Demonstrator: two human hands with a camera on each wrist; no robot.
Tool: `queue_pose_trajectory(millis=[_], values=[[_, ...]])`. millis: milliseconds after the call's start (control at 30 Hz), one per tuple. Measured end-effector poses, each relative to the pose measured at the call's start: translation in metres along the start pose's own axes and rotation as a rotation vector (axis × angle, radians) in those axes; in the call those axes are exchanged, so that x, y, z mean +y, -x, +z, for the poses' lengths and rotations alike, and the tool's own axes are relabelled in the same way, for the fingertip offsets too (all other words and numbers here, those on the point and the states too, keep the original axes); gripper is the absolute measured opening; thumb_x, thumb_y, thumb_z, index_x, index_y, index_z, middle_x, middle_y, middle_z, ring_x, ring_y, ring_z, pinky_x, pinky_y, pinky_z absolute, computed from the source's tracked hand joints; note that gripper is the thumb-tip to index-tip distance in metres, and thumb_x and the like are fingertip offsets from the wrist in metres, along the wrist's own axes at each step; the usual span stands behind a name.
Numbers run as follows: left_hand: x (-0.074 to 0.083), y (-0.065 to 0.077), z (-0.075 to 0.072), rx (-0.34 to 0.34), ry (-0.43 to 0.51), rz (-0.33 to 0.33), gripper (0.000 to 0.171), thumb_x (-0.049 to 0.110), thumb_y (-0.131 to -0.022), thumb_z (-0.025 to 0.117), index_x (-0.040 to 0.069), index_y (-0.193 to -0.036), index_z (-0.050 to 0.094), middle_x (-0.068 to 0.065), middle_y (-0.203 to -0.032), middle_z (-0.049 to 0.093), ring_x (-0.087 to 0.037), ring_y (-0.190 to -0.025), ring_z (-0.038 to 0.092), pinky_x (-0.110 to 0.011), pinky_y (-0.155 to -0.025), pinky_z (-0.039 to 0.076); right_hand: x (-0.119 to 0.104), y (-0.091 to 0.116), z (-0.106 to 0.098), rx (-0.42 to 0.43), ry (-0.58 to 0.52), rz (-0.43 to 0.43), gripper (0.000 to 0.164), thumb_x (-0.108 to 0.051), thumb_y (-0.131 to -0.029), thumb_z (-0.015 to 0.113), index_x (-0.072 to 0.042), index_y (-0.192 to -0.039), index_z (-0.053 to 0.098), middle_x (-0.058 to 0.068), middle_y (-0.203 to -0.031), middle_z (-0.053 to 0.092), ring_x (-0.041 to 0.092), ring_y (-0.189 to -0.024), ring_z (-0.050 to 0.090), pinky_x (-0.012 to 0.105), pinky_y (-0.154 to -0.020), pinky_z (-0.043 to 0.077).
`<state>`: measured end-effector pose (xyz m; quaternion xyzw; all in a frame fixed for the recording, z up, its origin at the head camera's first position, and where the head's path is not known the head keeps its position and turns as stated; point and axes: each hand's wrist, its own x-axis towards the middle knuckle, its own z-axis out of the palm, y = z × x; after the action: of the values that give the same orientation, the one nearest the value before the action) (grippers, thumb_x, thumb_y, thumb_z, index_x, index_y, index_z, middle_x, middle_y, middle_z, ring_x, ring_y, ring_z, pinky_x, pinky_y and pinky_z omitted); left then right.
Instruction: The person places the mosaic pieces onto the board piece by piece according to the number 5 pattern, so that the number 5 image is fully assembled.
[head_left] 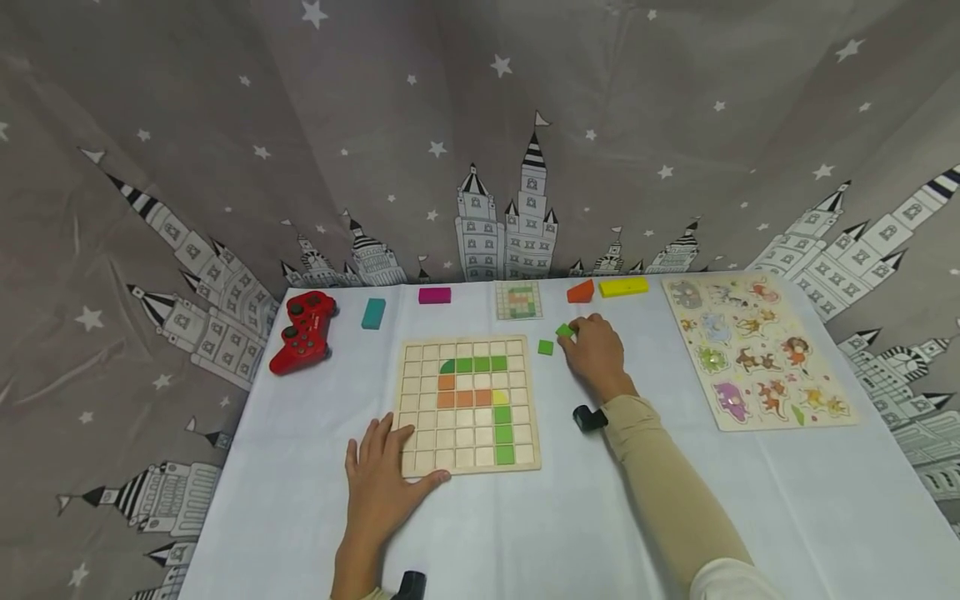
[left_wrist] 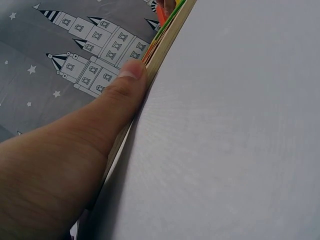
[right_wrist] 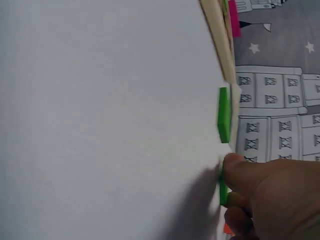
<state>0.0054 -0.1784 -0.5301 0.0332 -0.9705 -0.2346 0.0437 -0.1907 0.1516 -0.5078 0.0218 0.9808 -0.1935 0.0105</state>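
Left hand and right hand were bare. Right sleeve was long, plain tan, lightly creased, ending at the wrist; paler cream fabric covered the arm further up. Left sleeve showed only a tan sliver. Each wrist carried a small black device, right unit and left unit.

No words, numbers or brand names can be read in any view. On the wooden grid board and its green tiles no lettering can be made out. Any marks on the red game controller are too small to read. The small card bears a printed grid with coloured squares, its finer detail unclear. The animal puzzle board and the grey backdrop bear only pictures that can be recognised, including printed stars and pennants on the backdrop.
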Motion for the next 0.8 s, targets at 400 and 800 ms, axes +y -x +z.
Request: queue_pose_trajectory(millis=[400, 800], values=[[0.001, 0.001, -0.001, -0.003, 0.003, -0.002, 0.096, 0.073, -0.067, 0.08, 0.012, -0.138, 0.056, -0.021, -0.16, 0.037, -0.044, -0.152, 0.024, -0.07, -0.121, 0.009, -0.006, 0.088, -0.013, -0.056, -0.184, -0.286, 0.025, -0.027, -0.09, 0.079, -0.014, -0.112, 0.076, 0.001, -0.1, 0.067, 0.016, -0.089, 0.061, 0.036, -0.081, 0.053], [-0.002, 0.0, -0.002, -0.042, 0.009, -0.017, 0.099, 0.074, -0.068, 0.079, 0.013, -0.141, 0.054, -0.019, -0.163, 0.033, -0.041, -0.155, 0.02, -0.068, -0.123, 0.004, -0.037, 0.166, 0.017, -0.152, -0.147, -0.562, 0.023, -0.034, -0.088, 0.08, -0.021, -0.107, 0.078, -0.012, -0.095, 0.061, 0.003, -0.085, 0.051, 0.02, -0.072, 0.049]])
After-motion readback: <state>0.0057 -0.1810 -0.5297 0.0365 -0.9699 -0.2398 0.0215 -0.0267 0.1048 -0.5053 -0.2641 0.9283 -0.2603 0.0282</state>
